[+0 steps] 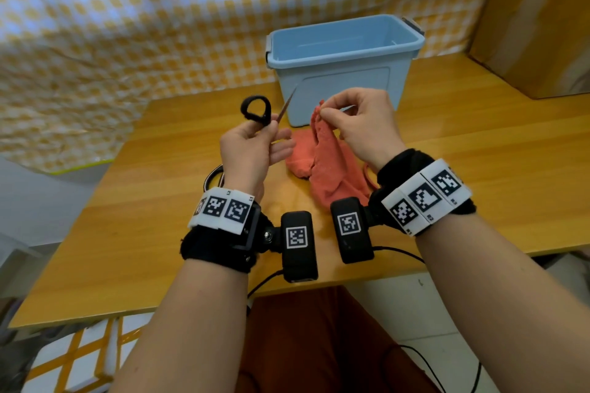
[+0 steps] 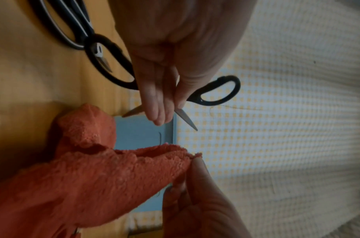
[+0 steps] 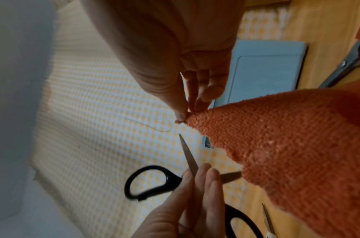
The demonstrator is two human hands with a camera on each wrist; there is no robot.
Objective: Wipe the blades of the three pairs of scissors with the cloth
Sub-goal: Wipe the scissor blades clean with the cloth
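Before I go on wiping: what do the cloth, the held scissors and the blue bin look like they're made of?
Cloth: looks like orange terry or microfibre, with a nubby looped pile, matte.
Held scissors: blades look like bare metal, grey with a dull sheen; the handle loops seem to be black plastic, smooth.
Bin: probably moulded plastic, pale blue, with smooth, slightly glossy walls and a rolled rim.

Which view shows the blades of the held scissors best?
Left wrist: both blades of the black-handled scissors show spread open either side of the left hand. Right wrist shows both, one partly behind the orange cloth. Head shows one thin blade only.
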